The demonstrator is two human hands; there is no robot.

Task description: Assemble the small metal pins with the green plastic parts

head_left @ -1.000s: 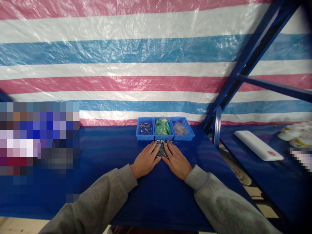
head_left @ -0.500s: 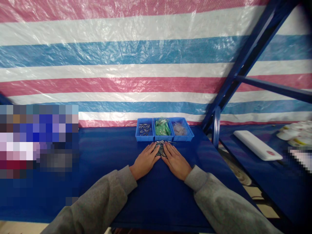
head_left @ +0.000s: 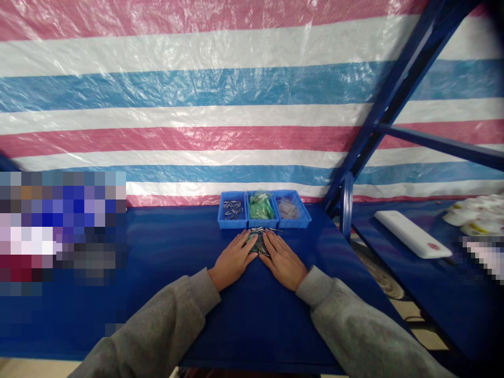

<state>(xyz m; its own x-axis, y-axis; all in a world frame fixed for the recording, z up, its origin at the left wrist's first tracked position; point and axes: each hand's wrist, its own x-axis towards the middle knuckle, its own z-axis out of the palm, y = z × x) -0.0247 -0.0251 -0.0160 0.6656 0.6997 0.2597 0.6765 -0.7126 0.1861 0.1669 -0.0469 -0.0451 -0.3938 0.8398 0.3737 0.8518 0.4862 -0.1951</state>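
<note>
My left hand (head_left: 232,261) lies flat on the blue table, fingers stretched forward. Mirroring it, my right hand (head_left: 285,259) rests palm down with its fingers extended. Between and partly under them is a heap of thin metal pins (head_left: 260,244), some poking out past the fingertips; their exact kind is too small to tell. Just beyond the fingertips stand three joined blue bins. The left bin (head_left: 232,224) has loose metal pieces in it, the middle bin (head_left: 262,223) a green plastic bag (head_left: 261,208), and the right bin (head_left: 296,224) clear plastic bags (head_left: 288,209).
A striped plastic sheet (head_left: 197,115) hangs behind the blue table (head_left: 165,252). At the right rises a slanted blue metal frame (head_left: 374,123). Past a gap, a second table holds a long white box (head_left: 411,233) and white rolls (head_left: 476,214). The far left is blurred out.
The view has shifted very slightly. Both hands stay on the pins, with almost no visible movement.
</note>
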